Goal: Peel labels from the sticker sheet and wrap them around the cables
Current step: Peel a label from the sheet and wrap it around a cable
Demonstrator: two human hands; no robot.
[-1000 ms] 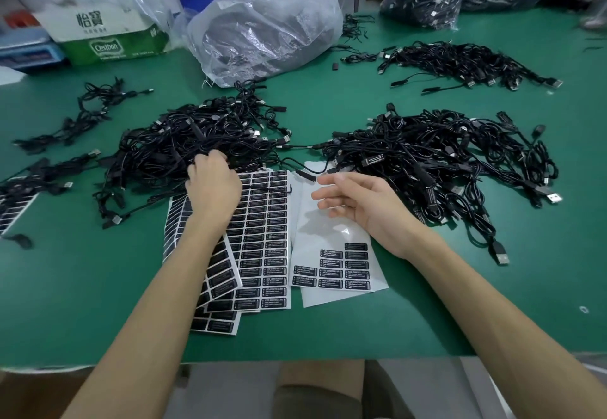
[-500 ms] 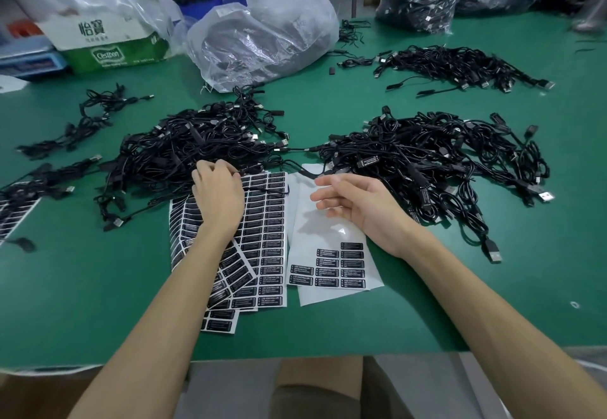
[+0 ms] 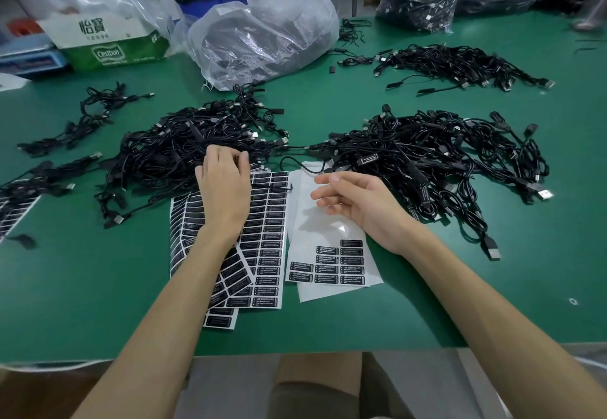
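Two heaps of black cables lie on the green table (image 3: pixel 427 313), a left cable pile (image 3: pixel 170 155) and a right cable pile (image 3: pixel 427 155). Full sticker sheets (image 3: pixel 266 238) of black labels fan out in front of me. Beside them is a nearly bare sticker sheet (image 3: pixel 328 254) with a few label rows at its near end. My left hand (image 3: pixel 223 188) reaches over the full sheets, with its fingers curled onto a cable at the near edge of the left pile. My right hand (image 3: pixel 358 205) hovers over the bare sheet, fingers loosely bent and holding nothing.
Clear plastic bags (image 3: pixel 262 31) with more cables stand at the back, beside a green and white carton (image 3: pixel 108 44). Smaller cable bunches lie far left (image 3: pixel 82 119) and back right (image 3: pixel 460 63). More labels (image 3: pixel 13 211) sit at the left edge. The table's near edge runs just below my forearms.
Both hands have stayed almost in place. My left hand's fingers have shifted slightly at the pile's edge. The view has tilted a little.
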